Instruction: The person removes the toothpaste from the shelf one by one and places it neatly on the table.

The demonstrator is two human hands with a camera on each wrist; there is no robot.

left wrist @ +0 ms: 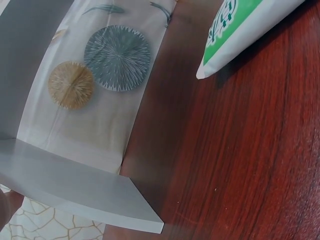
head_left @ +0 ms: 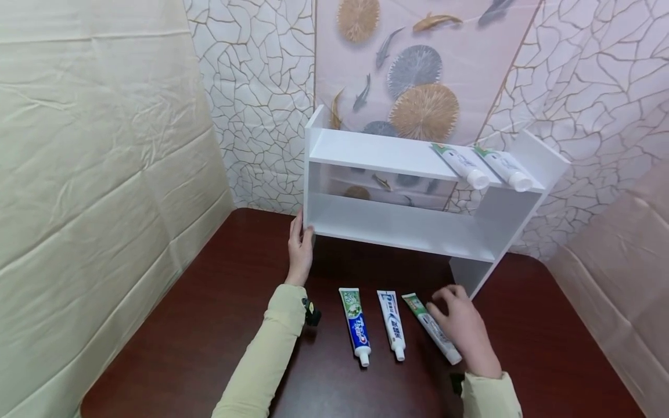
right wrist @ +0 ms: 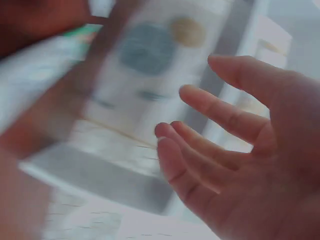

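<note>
Cream cloth [head_left: 104, 174] hangs down the left, crackle-patterned wall covering [head_left: 251, 87] runs behind, and a fish-and-disc hanging [head_left: 483, 52] fills the centre of the backdrop. Below it all, a dark red-brown table [head_left: 198, 337], glossy, its grain sharp in the left wrist view.

Up at the back stands the white shelf [head_left: 397, 223], two boards between side panels, set at a slant to the viewer.

Now the hands, well apart! Left hand [head_left: 299, 247] at the shelf's left panel, fingers along the outer face, thumb at the front edge, holding it there. Right hand [head_left: 462, 319] has nothing in its grasp: thumb and fingers spread apart in the blurred right wrist view, the hand poised over the right tube [head_left: 425, 321].

That tube, green and white, lies aslant on the table, cap end towards the person. Left of it, the white-and-blue tube [head_left: 391, 325]; further left, the green-and-blue tube [head_left: 355, 325], both cap end nearest too.

And up top, two more! An inner tube [head_left: 457, 162] and an outer tube [head_left: 502, 165] lie side by side at the upper board's right end, white caps poking past the front edge.
</note>
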